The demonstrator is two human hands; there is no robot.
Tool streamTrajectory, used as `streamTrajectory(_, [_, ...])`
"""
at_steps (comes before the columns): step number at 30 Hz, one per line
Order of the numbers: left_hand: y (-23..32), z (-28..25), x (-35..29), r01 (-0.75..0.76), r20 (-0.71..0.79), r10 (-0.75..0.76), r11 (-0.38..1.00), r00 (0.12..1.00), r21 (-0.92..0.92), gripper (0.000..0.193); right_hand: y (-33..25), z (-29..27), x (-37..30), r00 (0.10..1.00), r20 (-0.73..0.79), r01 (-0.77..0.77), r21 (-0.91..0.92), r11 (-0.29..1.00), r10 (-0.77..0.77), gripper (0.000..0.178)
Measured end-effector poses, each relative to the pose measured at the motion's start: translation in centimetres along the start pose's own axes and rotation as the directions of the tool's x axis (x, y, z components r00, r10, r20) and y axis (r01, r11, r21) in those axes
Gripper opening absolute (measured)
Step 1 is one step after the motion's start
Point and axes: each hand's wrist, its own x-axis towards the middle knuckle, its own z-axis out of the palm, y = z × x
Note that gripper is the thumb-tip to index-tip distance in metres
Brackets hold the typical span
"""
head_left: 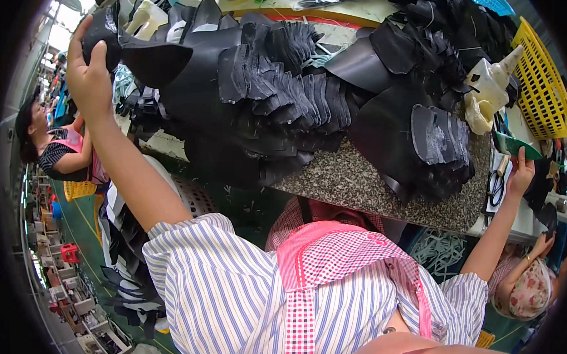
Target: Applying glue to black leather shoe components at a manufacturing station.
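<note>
Gingham apron (342, 248) nearest. My left hand (91, 77) grips a curved black piece (158, 63), upper left; right hand (519, 174), a green sheet (525, 148). Black stacks (287, 102) cover the granite bench (333, 178); I judge much left, finished share unclear.

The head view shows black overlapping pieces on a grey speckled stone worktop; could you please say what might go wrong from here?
The black overlapping pieces lie fanned out, so they might slide if bumped. Black sheets appear to overhang the edge of the grey speckled stone worktop and could be dragged down. The white plastic bottle with a pointed nozzle is near the right hand and might get knocked.
</note>
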Motion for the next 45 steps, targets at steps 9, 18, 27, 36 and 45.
streamTrajectory(9, [-3.4, 10.9, -10.3, 0.133, 0.564, -0.179, 0.984, 0.806, 0.122, 0.043, -1.6, 4.1, -3.1, 0.998, 0.05, -0.026, 0.047, 0.999, 0.024, 0.016])
streamTrajectory(18, [15.3, 21.6, -16.5, -0.211, 0.516, 0.399, 0.899, 0.758, -0.385, 0.029, -4.9, 12.1, -5.9, 0.953, 0.297, 0.026, -0.26, 0.965, 0.054, 0.01])
streamTrajectory(27, [17.9, 28.8, -26.6, -0.04, 0.598, 0.252, 0.938, 0.761, -0.344, 0.046, 0.4, 14.8, -3.9, 0.813, 0.564, 0.452, -0.461, 0.763, -0.141, 0.013])
streamTrajectory(36, [17.7, 28.7, -27.1, 0.012, 0.636, 0.177, 0.959, 0.751, -0.282, 0.047, -3.4, 13.6, -5.2, 0.589, 0.806, 0.357, -0.318, 0.878, 0.053, 0.011])
streamTrajectory(45, [17.8, 29.3, -27.3, -0.044, 0.608, 0.21, 0.96, 0.766, -0.276, 0.052, -5.2, 12.9, -5.2, 0.565, 0.824, 0.486, -0.292, 0.824, -0.042, 0.013])
